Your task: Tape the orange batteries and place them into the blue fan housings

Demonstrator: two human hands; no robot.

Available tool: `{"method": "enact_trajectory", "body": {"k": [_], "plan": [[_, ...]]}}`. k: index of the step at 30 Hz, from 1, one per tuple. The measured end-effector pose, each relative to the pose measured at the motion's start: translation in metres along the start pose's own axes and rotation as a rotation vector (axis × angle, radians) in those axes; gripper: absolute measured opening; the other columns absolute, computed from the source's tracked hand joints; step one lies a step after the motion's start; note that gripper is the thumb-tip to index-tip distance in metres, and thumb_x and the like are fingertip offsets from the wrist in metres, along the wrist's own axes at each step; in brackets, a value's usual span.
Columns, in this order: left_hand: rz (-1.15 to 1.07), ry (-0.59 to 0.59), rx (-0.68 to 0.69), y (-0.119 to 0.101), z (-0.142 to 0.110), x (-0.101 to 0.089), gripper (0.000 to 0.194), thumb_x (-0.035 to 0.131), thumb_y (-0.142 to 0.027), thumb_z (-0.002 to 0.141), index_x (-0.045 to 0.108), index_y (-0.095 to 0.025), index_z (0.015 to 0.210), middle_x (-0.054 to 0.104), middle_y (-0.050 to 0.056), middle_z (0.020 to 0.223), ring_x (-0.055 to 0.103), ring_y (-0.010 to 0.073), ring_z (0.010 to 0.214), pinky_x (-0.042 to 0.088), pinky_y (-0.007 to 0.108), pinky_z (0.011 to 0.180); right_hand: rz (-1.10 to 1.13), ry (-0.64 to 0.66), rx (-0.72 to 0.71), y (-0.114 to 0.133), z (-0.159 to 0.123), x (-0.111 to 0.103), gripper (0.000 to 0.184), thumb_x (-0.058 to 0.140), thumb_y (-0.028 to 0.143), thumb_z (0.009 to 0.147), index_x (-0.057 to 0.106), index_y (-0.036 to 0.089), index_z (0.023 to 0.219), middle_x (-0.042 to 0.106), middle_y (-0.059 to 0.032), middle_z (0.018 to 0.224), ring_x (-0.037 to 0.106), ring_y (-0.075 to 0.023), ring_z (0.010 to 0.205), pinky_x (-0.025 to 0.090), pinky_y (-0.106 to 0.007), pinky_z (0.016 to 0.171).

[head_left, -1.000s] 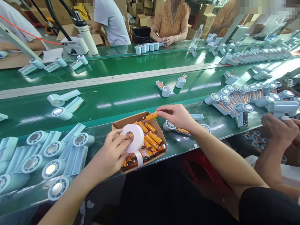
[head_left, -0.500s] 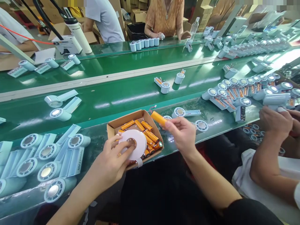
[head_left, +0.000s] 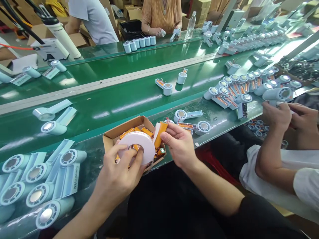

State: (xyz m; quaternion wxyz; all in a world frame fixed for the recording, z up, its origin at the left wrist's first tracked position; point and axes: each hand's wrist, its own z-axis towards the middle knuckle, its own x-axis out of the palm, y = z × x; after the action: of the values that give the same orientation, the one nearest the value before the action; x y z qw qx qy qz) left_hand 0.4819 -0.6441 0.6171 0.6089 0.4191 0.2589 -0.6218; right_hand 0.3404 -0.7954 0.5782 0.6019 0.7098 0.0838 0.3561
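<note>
My left hand (head_left: 124, 166) grips a roll of white tape (head_left: 147, 146), with fingers through its core, above an open cardboard box (head_left: 109, 134). Inside the box lie several orange battery packs (head_left: 127, 132), partly covered by the roll. At the box's right side, my right hand (head_left: 180, 142) pinches one orange battery (head_left: 160, 134) between thumb and fingers. A white strip (head_left: 156, 131) shows along the left side of that battery, close to the roll's edge. Just beyond my right hand lie pale blue fan bodies (head_left: 179, 115), one with orange inside its handle.
Pale blue fan housings (head_left: 37, 174) crowd the bench on the left. A green conveyor belt (head_left: 119, 94) runs behind the box, carrying a few fan parts. A co-worker's hands (head_left: 277, 114) hold a fan part at right, near many fan units (head_left: 234, 89). Other people stand across the belt.
My right hand has brought the battery down and left beside the tape roll, and a white strip now shows on it. The roll has tilted in my left hand. The view has shifted right.
</note>
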Motion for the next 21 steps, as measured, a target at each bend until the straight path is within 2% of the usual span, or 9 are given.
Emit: {"method": "enact_trajectory", "body": {"k": [3, 5, 8, 10, 13, 15, 17, 19, 21], "plan": [[-0.071, -0.034, -0.12, -0.025, -0.006, 0.013, 0.025, 0.077, -0.019, 0.091, 0.074, -0.011, 0.115, 0.069, 0.014, 0.093, 0.059, 0.0367, 0.113, 0.06, 0.05, 0.094, 0.0, -0.169, -0.099, 0.002, 0.009, -0.008, 0.053, 0.084, 0.06, 0.085, 0.078, 0.024, 0.124, 0.084, -0.0114, 0.119, 0.079, -0.0339, 0.118, 0.07, -0.049, 0.097], [-0.129, 0.042, -0.103, -0.02, -0.019, 0.016, 0.022, 0.074, -0.02, 0.094, 0.074, -0.013, 0.115, 0.071, 0.013, 0.092, 0.062, 0.0353, 0.11, 0.06, 0.048, 0.093, -0.116, -0.232, -0.25, 0.027, 0.03, -0.037, 0.05, 0.079, 0.057, 0.09, 0.076, 0.026, 0.129, 0.082, -0.0095, 0.122, 0.075, -0.032, 0.125, 0.07, -0.046, 0.099], [-0.191, 0.171, -0.042, 0.023, -0.031, 0.018, 0.036, 0.067, -0.042, 0.101, 0.073, -0.016, 0.125, 0.078, 0.014, 0.105, 0.068, 0.0346, 0.109, 0.06, 0.046, 0.092, -0.233, -0.456, -0.607, 0.075, 0.061, -0.098, 0.05, 0.057, 0.059, 0.103, 0.065, 0.035, 0.146, 0.071, -0.0047, 0.143, 0.066, -0.0275, 0.14, 0.067, -0.043, 0.104], [-0.227, 0.198, -0.053, 0.056, -0.015, 0.026, 0.05, 0.056, -0.059, 0.105, 0.073, -0.019, 0.128, 0.08, 0.013, 0.11, 0.073, 0.0325, 0.105, 0.061, 0.043, 0.088, -0.268, -0.498, -0.65, 0.09, 0.063, -0.127, 0.05, 0.058, 0.058, 0.104, 0.06, 0.042, 0.152, 0.068, -0.0021, 0.147, 0.067, -0.0263, 0.139, 0.066, -0.044, 0.105], [-0.313, 0.258, -0.105, 0.066, 0.056, 0.061, 0.047, 0.043, -0.054, 0.111, 0.076, -0.023, 0.124, 0.082, 0.008, 0.112, 0.075, 0.0258, 0.105, 0.061, 0.037, 0.088, -0.203, -0.492, -0.602, 0.079, 0.045, -0.136, 0.048, 0.07, 0.054, 0.099, 0.064, 0.043, 0.146, 0.074, -0.0018, 0.136, 0.074, -0.0258, 0.128, 0.067, -0.046, 0.103], [-0.374, 0.381, -0.092, 0.038, 0.122, 0.093, 0.043, 0.047, -0.051, 0.111, 0.074, -0.027, 0.134, 0.078, 0.008, 0.132, 0.071, 0.0276, 0.122, 0.06, 0.04, 0.1, -0.125, -0.521, -0.568, 0.065, 0.031, -0.131, 0.044, 0.077, 0.049, 0.095, 0.07, 0.041, 0.138, 0.079, -0.0013, 0.127, 0.077, -0.0258, 0.122, 0.067, -0.048, 0.103], [-0.375, 0.613, -0.027, -0.002, 0.183, 0.122, 0.042, 0.057, -0.047, 0.107, 0.071, -0.026, 0.141, 0.066, 0.014, 0.152, 0.065, 0.0342, 0.135, 0.06, 0.045, 0.104, -0.058, -0.58, -0.528, 0.058, 0.016, -0.128, 0.039, 0.084, 0.046, 0.088, 0.077, 0.042, 0.126, 0.082, -0.0005, 0.119, 0.079, -0.0283, 0.117, 0.064, -0.058, 0.107], [-0.355, 0.78, 0.009, -0.034, 0.227, 0.143, 0.034, 0.069, -0.041, 0.101, 0.079, -0.017, 0.125, 0.071, 0.023, 0.141, 0.07, 0.0387, 0.128, 0.061, 0.048, 0.1, -0.029, -0.68, -0.482, 0.06, 0.0, -0.134, 0.037, 0.092, 0.045, 0.076, 0.083, 0.044, 0.112, 0.083, -0.0021, 0.12, 0.077, -0.0348, 0.123, 0.057, -0.068, 0.113], [-0.374, 0.836, 0.039, -0.046, 0.253, 0.156, 0.018, 0.073, -0.026, 0.099, 0.081, -0.014, 0.109, 0.078, 0.021, 0.121, 0.075, 0.0327, 0.117, 0.062, 0.042, 0.098, -0.021, -0.82, -0.432, 0.066, -0.015, -0.156, 0.041, 0.098, 0.042, 0.062, 0.085, 0.047, 0.1, 0.078, -0.003, 0.138, 0.064, -0.0412, 0.141, 0.05, -0.068, 0.119]]}}
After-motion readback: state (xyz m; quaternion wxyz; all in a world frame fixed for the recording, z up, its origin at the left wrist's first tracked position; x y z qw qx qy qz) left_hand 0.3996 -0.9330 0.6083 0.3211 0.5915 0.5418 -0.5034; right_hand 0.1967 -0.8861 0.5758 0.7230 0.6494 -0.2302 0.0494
